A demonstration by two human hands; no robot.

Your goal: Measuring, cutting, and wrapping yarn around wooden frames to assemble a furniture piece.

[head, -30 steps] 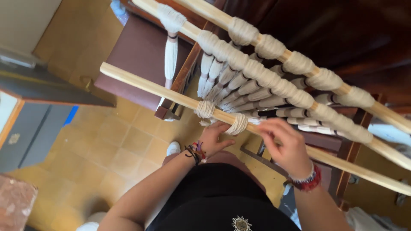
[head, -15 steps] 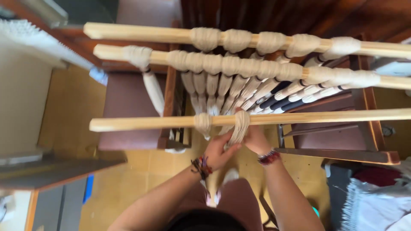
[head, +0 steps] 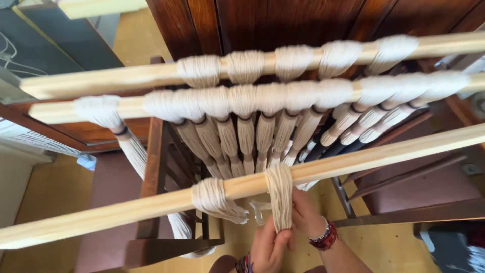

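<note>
your left hand (head: 269, 246) is closed around the lower end of a cream yarn bundle (head: 279, 199) that drapes over the nearest wooden dowel (head: 353, 159), and your right hand (head: 305, 215) sits just behind that bundle under the dowel; how its fingers are set i cannot tell, since the yarn hides them. the bundle hangs near the middle of the dowel, with a second looped bundle (head: 214, 199) just to its left, its tail trailing down and to the right. the risk here, as i judge it, is the loop loosening or slipping along the smooth dowel if you ease your grip before it is snug, and loose strands could spread or tangle with the neighbouring tail, since the two lie close together. a hard pull could also shift the dowel, which seems only to rest on the dark wooden chair frame (head: 154, 167). the held bundle's long axis runs almost straight down from the dowel toward you, free end at your left hand, while the dowel itself runs left to right, rising toward the right.
</note>
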